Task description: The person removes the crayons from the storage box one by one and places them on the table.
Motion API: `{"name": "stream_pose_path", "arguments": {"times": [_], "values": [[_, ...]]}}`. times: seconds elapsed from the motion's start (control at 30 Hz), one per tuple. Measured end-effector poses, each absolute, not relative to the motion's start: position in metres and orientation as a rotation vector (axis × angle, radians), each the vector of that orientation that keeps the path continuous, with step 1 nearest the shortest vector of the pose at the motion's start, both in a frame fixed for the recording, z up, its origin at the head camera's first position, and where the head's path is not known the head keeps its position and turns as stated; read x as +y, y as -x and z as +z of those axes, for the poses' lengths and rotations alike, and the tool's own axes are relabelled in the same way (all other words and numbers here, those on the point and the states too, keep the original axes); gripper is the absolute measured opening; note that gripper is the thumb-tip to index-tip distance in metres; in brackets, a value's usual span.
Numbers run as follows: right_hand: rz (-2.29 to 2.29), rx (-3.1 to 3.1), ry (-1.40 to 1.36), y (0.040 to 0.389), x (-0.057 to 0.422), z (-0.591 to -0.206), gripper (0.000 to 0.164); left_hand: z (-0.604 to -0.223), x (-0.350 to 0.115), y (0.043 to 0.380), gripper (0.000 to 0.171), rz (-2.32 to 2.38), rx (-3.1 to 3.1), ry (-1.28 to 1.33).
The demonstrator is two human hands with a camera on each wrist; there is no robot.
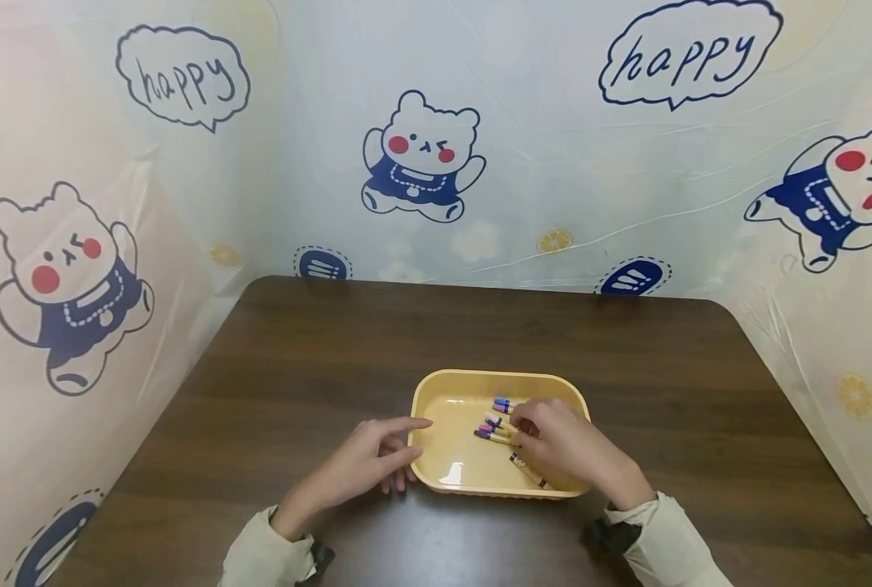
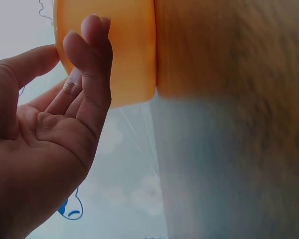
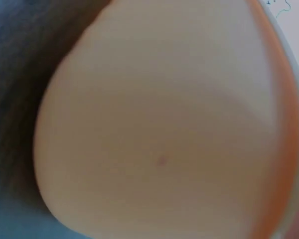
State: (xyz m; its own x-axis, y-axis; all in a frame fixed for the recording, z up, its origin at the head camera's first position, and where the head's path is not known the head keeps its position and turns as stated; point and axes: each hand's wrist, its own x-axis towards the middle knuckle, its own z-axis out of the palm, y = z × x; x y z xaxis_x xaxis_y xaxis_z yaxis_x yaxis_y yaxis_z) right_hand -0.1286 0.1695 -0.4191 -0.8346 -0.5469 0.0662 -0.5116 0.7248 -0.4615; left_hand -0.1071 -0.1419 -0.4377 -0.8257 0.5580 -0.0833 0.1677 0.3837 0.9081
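A yellow tray (image 1: 443,473) with rounded corners stands on the brown table. Several crayons (image 1: 527,470) lie in its right half, most of them close together beside the right fingers. Reaching over the front right rim, my right hand (image 1: 564,440) has its thumb and fingers curled around crayons, and their far ends are hidden under it. My left hand (image 1: 366,456) is at the tray's left end; its index finger and thumb rest over the rim, the other fingers lower outside. The tray's outer wall (image 3: 154,119) fills most of the right wrist view, blurred, without the crayons.
The dark wooden table (image 1: 319,342) spreads around the tray on every side. Behind and beside it hangs a pale curtain (image 1: 553,163) printed with bears and the word "happy". Light sleeves (image 1: 267,550) cover both wrists.
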Motion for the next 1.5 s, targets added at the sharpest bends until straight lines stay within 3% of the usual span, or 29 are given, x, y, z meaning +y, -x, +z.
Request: {"name": "stream_pose_path", "arguments": {"times": [0.2,1.1,1.5], "values": [[-0.805,2.885,0.947,0.129,0.177,-0.413,0.004,-0.436,-0.139,0.108,0.039,1.41,2.324,-0.626],[-1.154,3.048,0.728,0.087,0.219,-0.402,0.016,-0.434,-0.137,0.105,0.032,1.437,2.336,-0.562],[-1.188,3.177,0.3,0.088,0.269,-0.416,0.012,-0.435,-0.135,0.105,0.033,1.446,2.336,-0.523]]}}
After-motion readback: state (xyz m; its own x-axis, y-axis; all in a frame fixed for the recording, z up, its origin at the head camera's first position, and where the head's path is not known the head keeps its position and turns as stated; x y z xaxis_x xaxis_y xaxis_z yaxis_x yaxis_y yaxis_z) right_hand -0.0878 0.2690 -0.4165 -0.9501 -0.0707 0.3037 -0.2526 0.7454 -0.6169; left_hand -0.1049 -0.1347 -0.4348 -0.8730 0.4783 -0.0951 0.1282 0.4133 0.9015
